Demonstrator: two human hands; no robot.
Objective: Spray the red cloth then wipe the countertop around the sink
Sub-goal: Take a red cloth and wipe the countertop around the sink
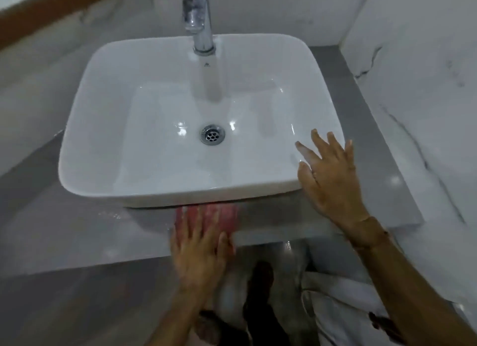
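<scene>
Left hand [200,245] lies flat, fingers spread, palm down on the crumpled red cloth [209,216], pressing it to the grey stone worktop [77,232] at the front edge, just below the near rim of the white rectangular ceramic sink [160,191]. Hand and cloth are motion-blurred. Cloth sits about mid-front of the basin, partly tucked under its overhang. Right hand [330,180] is open, fingers splayed, gripping nothing, resting on the sink's front-right corner, fingertips over the rim. Round chrome drain [212,135] at basin centre. Tall chrome faucet [198,20] stands behind the basin, its spout over it. White marble-patterned wall [413,75] at right. Dark shoe [260,276] visible on the floor below the worktop edge.
</scene>
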